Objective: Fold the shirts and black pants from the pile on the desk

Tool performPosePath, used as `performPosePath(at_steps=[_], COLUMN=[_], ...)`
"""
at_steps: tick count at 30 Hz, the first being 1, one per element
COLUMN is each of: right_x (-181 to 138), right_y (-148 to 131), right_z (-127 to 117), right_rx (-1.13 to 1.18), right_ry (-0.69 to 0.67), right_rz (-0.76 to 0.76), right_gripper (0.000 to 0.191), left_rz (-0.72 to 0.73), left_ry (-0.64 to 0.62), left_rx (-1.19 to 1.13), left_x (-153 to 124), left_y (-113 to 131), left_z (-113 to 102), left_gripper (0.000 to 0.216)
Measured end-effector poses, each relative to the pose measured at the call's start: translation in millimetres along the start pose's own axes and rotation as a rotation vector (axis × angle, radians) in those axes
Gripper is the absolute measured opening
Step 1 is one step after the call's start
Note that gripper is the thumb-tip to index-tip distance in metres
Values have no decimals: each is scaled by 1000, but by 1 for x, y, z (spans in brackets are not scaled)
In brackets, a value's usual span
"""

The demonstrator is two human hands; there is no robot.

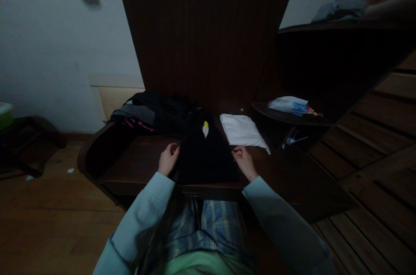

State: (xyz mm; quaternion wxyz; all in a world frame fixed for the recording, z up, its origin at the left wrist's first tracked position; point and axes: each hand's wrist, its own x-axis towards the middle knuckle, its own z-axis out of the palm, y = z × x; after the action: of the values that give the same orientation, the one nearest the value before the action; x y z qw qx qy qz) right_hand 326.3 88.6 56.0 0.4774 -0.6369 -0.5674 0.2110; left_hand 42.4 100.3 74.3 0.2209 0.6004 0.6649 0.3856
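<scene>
A black garment lies flat in front of me on the dark wooden bench, a small yellow and white print near its far end. At its left edge, my left hand has its fingers closed on the cloth. My right hand pinches the opposite edge, thumb and fingers together. The fingertips of both hands are partly lost against the black fabric in the dim light. A folded white cloth lies just beyond my right hand.
A heap of dark clothes is at the bench's back left, by its curved side. To the right, a small shelf bears a white and blue plastic packet. Tall dark panels rise behind the bench.
</scene>
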Motion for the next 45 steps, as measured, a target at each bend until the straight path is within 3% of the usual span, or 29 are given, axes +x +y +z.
performPosePath(at_steps=[8, 16, 23, 29, 35, 45], right_x=[-41, -50, -51, -50, -51, -50], right_y=[-4, -9, -8, -7, -9, -12], right_z=[-28, -36, -38, -41, -44, -36], right_rx=[196, 262, 142, 89, 119, 85], right_ry=[-255, -342, -406, -405, -428, -496], right_rz=[16, 15, -26, -93, -73, -105], right_gripper=[32, 39, 39, 26, 27, 28], left_rz=[60, 78, 154, 138, 155, 139], left_ry=[-321, -497, -495, -621, -535, -657], left_rx=[-294, -439, -402, -511, -442, -400], left_x=[-44, -49, -52, -55, -58, -59], left_y=[-9, -9, -7, -7, -4, 1], left_z=[-22, -31, -33, -34, -29, -34], left_gripper=[56, 68, 71, 75, 77, 72])
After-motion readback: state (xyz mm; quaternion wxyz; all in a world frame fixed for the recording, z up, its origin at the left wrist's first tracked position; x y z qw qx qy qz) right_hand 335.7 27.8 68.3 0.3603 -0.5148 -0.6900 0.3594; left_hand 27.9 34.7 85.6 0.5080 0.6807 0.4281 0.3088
